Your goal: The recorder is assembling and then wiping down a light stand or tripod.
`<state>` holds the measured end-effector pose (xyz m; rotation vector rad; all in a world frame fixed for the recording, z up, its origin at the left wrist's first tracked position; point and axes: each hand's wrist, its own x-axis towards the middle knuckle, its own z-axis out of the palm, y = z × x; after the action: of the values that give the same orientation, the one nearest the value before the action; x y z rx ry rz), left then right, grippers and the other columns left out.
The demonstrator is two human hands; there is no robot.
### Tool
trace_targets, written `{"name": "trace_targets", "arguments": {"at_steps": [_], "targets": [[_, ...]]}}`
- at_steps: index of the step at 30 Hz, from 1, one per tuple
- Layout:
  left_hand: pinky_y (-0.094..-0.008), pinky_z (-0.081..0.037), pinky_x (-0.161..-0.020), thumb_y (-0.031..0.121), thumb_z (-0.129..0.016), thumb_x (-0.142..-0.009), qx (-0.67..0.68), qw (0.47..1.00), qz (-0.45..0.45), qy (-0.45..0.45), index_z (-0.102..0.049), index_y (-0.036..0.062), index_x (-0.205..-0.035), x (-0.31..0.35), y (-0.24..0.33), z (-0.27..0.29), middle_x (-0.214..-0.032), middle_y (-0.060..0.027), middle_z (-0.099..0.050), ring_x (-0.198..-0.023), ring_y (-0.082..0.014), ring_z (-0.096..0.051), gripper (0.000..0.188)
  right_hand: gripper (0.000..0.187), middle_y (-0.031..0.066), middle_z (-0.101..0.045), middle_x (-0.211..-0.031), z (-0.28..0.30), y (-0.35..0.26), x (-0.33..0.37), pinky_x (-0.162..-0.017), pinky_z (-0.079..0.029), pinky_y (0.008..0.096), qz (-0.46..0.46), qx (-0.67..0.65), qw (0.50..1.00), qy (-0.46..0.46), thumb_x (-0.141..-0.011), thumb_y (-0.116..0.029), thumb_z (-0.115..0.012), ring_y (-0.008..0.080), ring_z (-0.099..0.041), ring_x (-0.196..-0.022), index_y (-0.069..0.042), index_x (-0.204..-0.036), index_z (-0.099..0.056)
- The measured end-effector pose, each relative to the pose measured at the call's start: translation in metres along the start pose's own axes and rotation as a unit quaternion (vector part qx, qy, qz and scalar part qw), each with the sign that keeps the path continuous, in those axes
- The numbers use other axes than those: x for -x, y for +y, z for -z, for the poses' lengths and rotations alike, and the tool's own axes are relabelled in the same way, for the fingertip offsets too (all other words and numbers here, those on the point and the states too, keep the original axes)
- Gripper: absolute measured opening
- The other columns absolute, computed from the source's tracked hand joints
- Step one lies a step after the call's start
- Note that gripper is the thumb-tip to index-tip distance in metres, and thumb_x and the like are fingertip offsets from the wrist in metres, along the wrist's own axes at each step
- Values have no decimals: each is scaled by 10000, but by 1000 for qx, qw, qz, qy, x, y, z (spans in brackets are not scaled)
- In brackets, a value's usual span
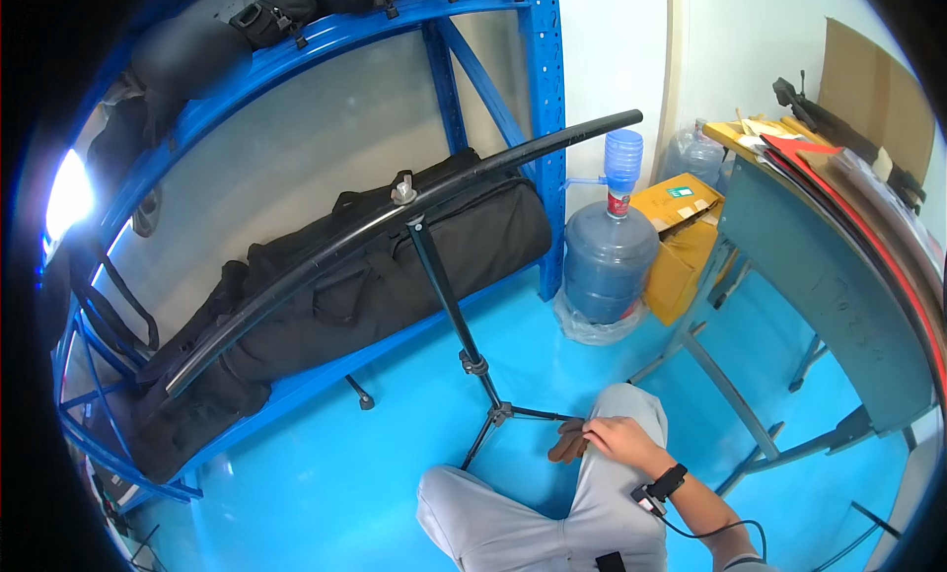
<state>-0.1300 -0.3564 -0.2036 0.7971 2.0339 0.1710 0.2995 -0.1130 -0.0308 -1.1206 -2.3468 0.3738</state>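
My right hand (619, 442) rests on my right thigh near the knee, its fingers closed on a brown glove (567, 442). The glove hangs limply beside the knee. Close by ends one leg of a black tripod stand (449, 301); whether my fingers touch that leg, I cannot tell. Across the top of the stand lies a long, slightly curved-looking black tube (311, 254), fixed by a silver wing bolt (403, 189). My left hand is out of sight. On my right wrist sits a black strap (670, 481) with a small device and cable.
A blue metal rack (546, 128) holds a long black bag (395, 276) on its lower shelf. To the right stand a water bottle (610, 256) with a blue pump, yellow cartons (681, 271) and a grey-green desk (819, 286) loaded with folders. The stand's feet spread over the blue floor.
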Motion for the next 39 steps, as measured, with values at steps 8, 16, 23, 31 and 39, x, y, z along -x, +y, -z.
{"name": "trace_targets", "arguments": {"at_steps": [8, 16, 23, 31, 39], "targets": [[-353, -501, -737, 234, -553, -882, -25, 999, 11, -24, -623, 62, -1058, 9, -10, -4, -953, -97, -647, -798, -193, -611, 256, 103, 100, -646, -815, -10, 13, 13, -656, -501, 388, 9, -17, 1000, -9, -862, -170, -563, 298, -628, -734, -81, -914, -570], [-350, -502, -755, 232, -541, -893, -239, 930, 0, -280, -622, 67, -1097, 69, 37, 106, -990, -90, -651, -820, -191, -612, 275, 116, 120, -641, -793, 1, 16, 3, -661, -497, 400, 4, -9, 1000, 7, -881, -178, -549, 314, -620, -717, -68, -909, -568], [-360, -480, -807, 271, -729, -765, -57, 861, -501, 63, -538, 49, -1225, 111, 276, 142, -1136, -177, -548, -941, -293, -574, 546, 150, 171, -646, -841, 24, -28, -76, -635, -511, 383, 10, -114, 985, 129, -905, -159, -543, 337, -634, -731, -37, -987, -577], [-307, -523, -636, 142, -697, -736, 97, 882, -459, 54, -543, -51, -1141, 117, 425, 144, -943, -175, -637, -701, -217, -673, 474, 123, 116, -637, -927, 73, -103, -195, -718, -518, 282, 77, -359, 882, 296, -921, -83, -536, 183, -662, -852, 9, -1004, -534], [-257, -498, -765, 36, -579, -827, 342, 689, -605, 208, -543, -83, -1103, 138, 473, 205, -990, -103, -635, -894, -121, -611, 303, 161, 162, -639, -1002, 104, -133, -265, -821, -493, 306, 69, -396, 847, 348, -906, -86, -552, 198, -632, -966, 1, -1035, -511]]}}
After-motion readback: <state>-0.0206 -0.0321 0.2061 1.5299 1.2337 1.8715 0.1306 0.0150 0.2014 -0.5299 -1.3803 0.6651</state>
